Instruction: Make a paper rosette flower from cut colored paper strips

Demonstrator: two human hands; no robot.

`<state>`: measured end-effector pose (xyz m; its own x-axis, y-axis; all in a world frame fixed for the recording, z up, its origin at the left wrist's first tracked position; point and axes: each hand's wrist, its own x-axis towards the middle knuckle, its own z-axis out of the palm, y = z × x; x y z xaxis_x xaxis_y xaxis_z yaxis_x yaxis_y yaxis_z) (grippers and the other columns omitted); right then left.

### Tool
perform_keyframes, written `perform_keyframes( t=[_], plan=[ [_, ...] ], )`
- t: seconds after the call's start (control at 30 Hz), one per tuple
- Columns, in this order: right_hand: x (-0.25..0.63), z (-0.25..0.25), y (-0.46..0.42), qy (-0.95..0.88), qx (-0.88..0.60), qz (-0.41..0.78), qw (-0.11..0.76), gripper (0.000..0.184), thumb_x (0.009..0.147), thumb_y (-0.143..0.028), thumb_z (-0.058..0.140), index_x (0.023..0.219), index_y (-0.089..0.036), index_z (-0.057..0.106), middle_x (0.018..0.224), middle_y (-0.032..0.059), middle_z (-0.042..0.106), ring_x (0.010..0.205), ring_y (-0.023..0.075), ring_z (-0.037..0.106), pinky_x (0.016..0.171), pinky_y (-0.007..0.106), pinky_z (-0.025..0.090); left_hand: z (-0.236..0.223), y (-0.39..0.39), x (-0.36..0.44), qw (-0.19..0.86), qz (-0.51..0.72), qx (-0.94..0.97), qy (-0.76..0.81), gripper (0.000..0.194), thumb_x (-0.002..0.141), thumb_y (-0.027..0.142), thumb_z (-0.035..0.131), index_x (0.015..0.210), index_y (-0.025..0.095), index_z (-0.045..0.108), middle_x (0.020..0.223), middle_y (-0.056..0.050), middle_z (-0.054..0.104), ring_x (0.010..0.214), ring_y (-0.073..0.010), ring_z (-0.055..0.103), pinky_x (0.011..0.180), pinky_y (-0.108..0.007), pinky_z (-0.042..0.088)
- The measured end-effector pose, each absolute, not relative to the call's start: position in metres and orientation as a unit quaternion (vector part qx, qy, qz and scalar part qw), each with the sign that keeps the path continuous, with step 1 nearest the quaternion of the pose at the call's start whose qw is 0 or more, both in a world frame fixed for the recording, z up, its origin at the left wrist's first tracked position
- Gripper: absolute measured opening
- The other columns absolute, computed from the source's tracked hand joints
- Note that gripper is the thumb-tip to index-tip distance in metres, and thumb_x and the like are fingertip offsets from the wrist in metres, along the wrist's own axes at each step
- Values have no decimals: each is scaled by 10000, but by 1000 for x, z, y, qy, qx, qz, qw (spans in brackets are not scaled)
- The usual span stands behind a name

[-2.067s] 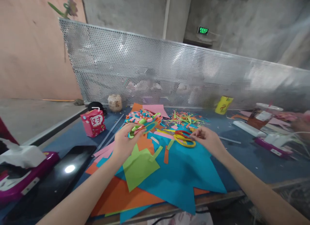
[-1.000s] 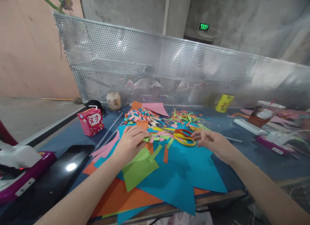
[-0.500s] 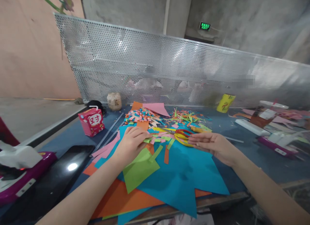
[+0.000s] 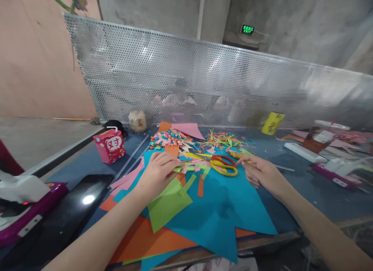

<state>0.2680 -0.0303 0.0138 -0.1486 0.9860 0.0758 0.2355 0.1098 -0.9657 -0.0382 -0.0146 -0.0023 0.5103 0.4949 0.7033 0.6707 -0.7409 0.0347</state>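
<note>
Resting over the green and pink paper scraps (image 4: 194,166), the person's left hand (image 4: 159,171) has its fingers bent downward, their tips hidden, so whether they grip anything cannot be told! Across the blue sheet (image 4: 210,203), the right hand (image 4: 260,174) sits just right of the scissors (image 4: 217,162), fingers loosely curled, the gap between the tips narrow; a hold there cannot be made out either. Red and yellow handles face that hand, while behind lie heaped paper strips (image 4: 223,139) and a fringed paper bunch (image 4: 171,137).
</note>
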Motion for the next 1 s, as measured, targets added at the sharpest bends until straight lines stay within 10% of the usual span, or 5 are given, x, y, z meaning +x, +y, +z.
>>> perform_keyframes(
  t=[0.3, 0.8, 1.0],
  plan=[
    [283, 20, -35, -629, -489, 431, 423, 307, 632, -366, 678, 866, -174, 631, 846, 68, 652, 778, 186, 605, 650, 299, 494, -1, -14, -37, 121, -365, -863, -329, 148, 789, 182, 508, 910, 208, 590, 853, -25, 650, 844, -174, 547, 752, -329, 343],
    [292, 36, -46, -680, -600, 225, 356, 404, 663, -465, 604, 931, -163, 604, 471, 0, 598, 597, 199, 604, 702, 349, 450, 1, -18, -35, 129, -369, -847, -359, 140, 800, 195, 502, 883, 238, 605, 846, 5, 655, 849, -171, 559, 804, -368, 236],
    [298, 33, -47, -608, -543, 324, 479, 312, 706, -482, 564, 857, -212, 525, 535, -24, 572, 706, 207, 638, 628, 310, 500, 1, -18, -35, 134, -370, -847, -357, 149, 794, 174, 503, 883, 229, 610, 845, -1, 653, 845, -175, 555, 782, -350, 259]
  ],
)
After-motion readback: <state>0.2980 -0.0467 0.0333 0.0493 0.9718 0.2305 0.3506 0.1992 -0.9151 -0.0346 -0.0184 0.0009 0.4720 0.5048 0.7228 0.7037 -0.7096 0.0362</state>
